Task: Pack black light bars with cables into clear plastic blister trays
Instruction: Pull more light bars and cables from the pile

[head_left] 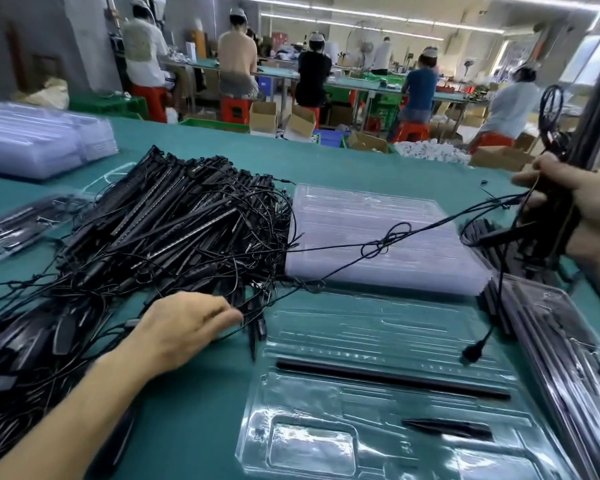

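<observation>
My left hand [184, 327] lies knuckles up at the near edge of the pile of light bars [174, 220], its fingers [231, 315] bent down onto the loose wires there. I cannot tell whether they pinch a wire or only rest on it, as the fingertips and thumb are hidden. The pile spreads away from those fingers, up and to the left, a tangle of black sticks and thin leads on the green table [201, 427]. My right hand [575, 206] is raised at the far right, fingers wrapped tight round a bundle of bars [548, 216] held roughly upright. From under those fingers a cable [385, 244] stretches taut back to the pile, with a loose knot about halfway, passing over the stack of empty trays [385, 216] that sits between my two hands. Another lead drops from the bundle and ends in a plug [471, 353] hanging below the right fingers. The open tray [326, 438] lies just to the right of my left fingers and nearer to me; a single bar [392, 377] rests in one of its long slots and a short black piece [447, 427] in a slot closer to me. A filled tray [561, 341] lies under my right hand, at the table's right edge.
</observation>
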`<state>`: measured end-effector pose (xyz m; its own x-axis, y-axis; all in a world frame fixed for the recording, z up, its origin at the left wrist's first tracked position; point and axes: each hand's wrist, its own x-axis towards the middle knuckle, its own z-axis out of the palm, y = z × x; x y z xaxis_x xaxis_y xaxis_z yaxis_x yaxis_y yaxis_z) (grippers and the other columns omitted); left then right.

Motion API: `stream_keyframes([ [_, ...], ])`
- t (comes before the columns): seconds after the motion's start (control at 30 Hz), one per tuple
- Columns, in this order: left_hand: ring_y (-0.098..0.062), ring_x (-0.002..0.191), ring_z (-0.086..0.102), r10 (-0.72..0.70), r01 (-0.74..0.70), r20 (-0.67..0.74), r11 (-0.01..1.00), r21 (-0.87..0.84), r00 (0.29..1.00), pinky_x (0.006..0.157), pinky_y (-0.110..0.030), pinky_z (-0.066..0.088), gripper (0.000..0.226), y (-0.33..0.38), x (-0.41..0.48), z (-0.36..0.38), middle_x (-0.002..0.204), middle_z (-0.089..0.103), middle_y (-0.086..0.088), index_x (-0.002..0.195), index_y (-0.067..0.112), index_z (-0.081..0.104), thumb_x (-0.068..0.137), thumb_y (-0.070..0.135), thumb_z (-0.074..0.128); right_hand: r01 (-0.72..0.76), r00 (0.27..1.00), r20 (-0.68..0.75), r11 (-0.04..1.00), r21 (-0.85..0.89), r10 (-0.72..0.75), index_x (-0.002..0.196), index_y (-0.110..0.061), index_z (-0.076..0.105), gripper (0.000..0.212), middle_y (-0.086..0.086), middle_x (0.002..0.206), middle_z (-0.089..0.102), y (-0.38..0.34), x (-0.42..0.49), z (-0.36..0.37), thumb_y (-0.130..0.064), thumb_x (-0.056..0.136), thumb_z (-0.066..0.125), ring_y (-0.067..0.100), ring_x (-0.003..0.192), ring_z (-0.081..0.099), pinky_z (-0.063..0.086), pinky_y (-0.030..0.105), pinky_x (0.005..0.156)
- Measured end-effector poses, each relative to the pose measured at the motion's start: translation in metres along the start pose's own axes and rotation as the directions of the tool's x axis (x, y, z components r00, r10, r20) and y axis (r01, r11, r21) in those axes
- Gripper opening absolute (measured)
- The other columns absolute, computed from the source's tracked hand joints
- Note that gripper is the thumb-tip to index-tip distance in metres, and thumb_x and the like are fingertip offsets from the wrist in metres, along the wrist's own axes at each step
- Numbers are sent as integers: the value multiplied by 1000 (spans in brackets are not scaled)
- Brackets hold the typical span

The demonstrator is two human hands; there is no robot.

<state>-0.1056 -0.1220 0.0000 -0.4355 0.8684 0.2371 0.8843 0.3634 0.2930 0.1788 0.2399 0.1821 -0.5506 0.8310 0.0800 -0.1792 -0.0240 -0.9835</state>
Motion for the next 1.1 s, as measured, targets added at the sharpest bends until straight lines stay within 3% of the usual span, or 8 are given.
stream_keyframes([
  [0.1, -10, 72, 50, 124, -120, -18, 982, 145, 992, 66, -32, 45, 68, 7, -2, 9, 75, 52, 14, 78, 30, 68, 86, 79, 20, -16, 996, 92, 998, -55, 21, 80, -26, 60, 15, -6, 89, 74, 6, -2, -3, -39, 85, 62, 4, 49, 53, 49, 15, 52],
  [0.27, -22, 51, 41, -309, 384, -572, 923, 11, 760, 50, -27, 32, 42, -7, -5, -10, 61, 41, 2, 58, 16, 42, 96, 26, 57, -53, 966, 241, 982, -184, 97, 101, -12, 56, 26, 8, 109, 73, 10, -9, 7, -28, 82, 65, 17, 60, 66, 55, 27, 53],
  [0.37, -31, 58, 51, -431, 569, -511, 809, 147, 744, 63, -43, 43, 33, -23, -1, -22, 66, 50, -8, 60, 9, 54, 91, 17, 64, -107, 925, 314, 942, -319, 212, 110, -5, 62, 36, 9, 118, 70, 17, -10, 8, -27, 82, 64, 36, 87, 72, 60, 44, 73],
  [0.47, -32, 69, 53, -611, 691, -405, 718, 77, 680, 75, -43, 40, 33, -30, 5, -22, 71, 51, -5, 59, 15, 54, 91, 23, 56, -125, 939, 270, 942, -313, 214, 83, -11, 76, 22, 10, 113, 72, 29, -9, 13, -31, 79, 66, 40, 102, 67, 52, 58, 89],
  [0.7, -29, 67, 48, -734, 776, -358, 630, -41, 577, 80, -47, 44, 31, -39, 10, -22, 67, 50, -7, 62, 13, 52, 89, 26, 49, -101, 957, 264, 992, -76, 117, 72, -17, 74, 28, 7, 99, 74, 44, -10, 13, -34, 88, 58, 35, 106, 68, 49, 67, 86],
  [0.83, -30, 66, 45, -746, 766, -404, 625, -150, 530, 77, -46, 43, 29, -43, 10, -22, 67, 49, -10, 66, 10, 53, 90, 25, 47, -112, 979, 191, 965, 238, 66, 60, -22, 71, 46, -3, 77, 69, 50, -16, 18, -34, 98, 48, 21, 102, 69, 57, 53, 80],
  [0.97, -40, 94, 52, -611, 689, -500, 723, -37, 614, 85, -55, 41, 21, -22, 17, -15, 105, 54, -21, 100, 12, 55, 83, 20, 65, -171, 971, 224, 886, 432, 79, 66, -21, 66, 29, -5, 71, 64, 62, -23, 30, -34, 91, 56, 17, 84, 71, 59, 43, 70],
  [1.1, -33, 103, 54, -142, 208, -520, 976, 70, 842, 83, -48, 44, 53, 34, 42, -11, 115, 57, -11, 125, 20, 55, 77, 40, 66, -226, 952, 293, 851, 475, 89, 72, -19, 61, 22, -3, 70, 60, 71, -25, 48, -33, 88, 57, 17, 75, 66, 58, 34, 72],
])
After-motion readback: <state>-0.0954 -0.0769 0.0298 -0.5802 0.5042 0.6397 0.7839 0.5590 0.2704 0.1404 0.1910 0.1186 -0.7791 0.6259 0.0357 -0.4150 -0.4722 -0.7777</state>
